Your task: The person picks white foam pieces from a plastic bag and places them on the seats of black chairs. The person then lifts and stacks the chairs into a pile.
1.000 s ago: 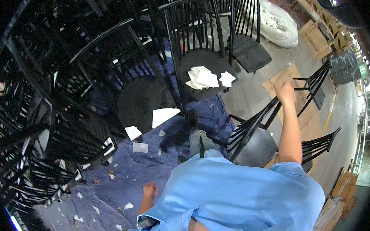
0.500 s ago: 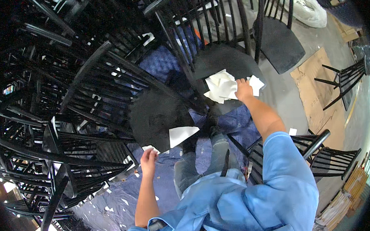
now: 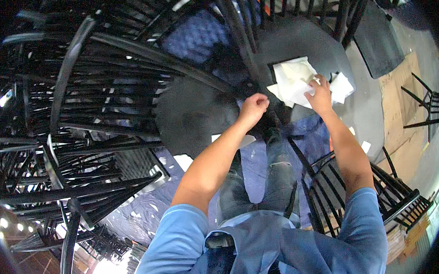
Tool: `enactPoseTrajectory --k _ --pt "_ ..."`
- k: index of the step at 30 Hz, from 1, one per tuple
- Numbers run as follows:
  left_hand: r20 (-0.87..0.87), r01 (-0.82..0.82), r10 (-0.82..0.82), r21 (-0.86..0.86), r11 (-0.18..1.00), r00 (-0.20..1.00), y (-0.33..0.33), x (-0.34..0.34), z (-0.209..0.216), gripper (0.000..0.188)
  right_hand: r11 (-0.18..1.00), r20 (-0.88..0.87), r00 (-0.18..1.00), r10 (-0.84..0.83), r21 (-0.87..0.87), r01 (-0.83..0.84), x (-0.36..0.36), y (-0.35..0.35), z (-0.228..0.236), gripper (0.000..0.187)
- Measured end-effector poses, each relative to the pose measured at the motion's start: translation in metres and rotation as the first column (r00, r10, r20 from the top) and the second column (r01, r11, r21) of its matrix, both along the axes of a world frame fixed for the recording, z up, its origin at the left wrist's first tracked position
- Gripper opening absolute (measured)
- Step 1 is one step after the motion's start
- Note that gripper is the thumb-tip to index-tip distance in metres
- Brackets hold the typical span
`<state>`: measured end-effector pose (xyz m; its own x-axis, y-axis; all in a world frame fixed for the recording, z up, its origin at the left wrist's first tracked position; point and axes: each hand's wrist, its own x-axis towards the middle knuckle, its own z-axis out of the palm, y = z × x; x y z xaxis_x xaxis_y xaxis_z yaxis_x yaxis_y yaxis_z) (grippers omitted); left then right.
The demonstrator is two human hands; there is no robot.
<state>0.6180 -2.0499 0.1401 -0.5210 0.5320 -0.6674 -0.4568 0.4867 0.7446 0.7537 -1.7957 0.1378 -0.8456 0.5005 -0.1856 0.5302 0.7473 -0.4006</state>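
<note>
A pile of white paper-like sheets (image 3: 294, 74) lies on the black seat (image 3: 301, 39) of the chair ahead of me at right. My right hand (image 3: 319, 94) is on the pile's near side, its thumb and fingers closed on a white sheet. Just left of that pile, my left hand (image 3: 254, 109) hangs in the air with curled fingers; I see nothing in them. Below it is a second chair's black seat (image 3: 190, 116). A white cut piece (image 3: 247, 141) at this seat's near edge is partly hidden by my left forearm.
Many black spindle-back chairs (image 3: 103, 129) crowd the left side. Blue sheeting (image 3: 143, 212) with white scraps covers the floor. Black chairs (image 3: 333, 185) stand close on my right. Flat cardboard (image 3: 396, 116) lies farther right, near a small black chair (image 3: 423, 102).
My left hand has left the white scrap at the left seat's near edge and moved right and forward towards the pile. My right hand stays at the pile, fingers now curled onto a sheet.
</note>
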Motion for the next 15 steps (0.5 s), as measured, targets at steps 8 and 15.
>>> enactPoseTrajectory --k 8,15 --pt "-0.189 -0.191 0.163 -0.14 0.972 0.968 0.101 0.015 -0.04 0.047 0.949 -0.068 0.997 -0.033 -0.314 0.01 -0.004 0.035 -0.02 0.035" --pt "0.122 -0.293 0.291 -0.001 0.956 0.949 0.122 0.001 -0.043 0.036 0.817 -0.018 0.998 0.058 -0.573 -0.058 -0.015 0.052 -0.004 0.042"
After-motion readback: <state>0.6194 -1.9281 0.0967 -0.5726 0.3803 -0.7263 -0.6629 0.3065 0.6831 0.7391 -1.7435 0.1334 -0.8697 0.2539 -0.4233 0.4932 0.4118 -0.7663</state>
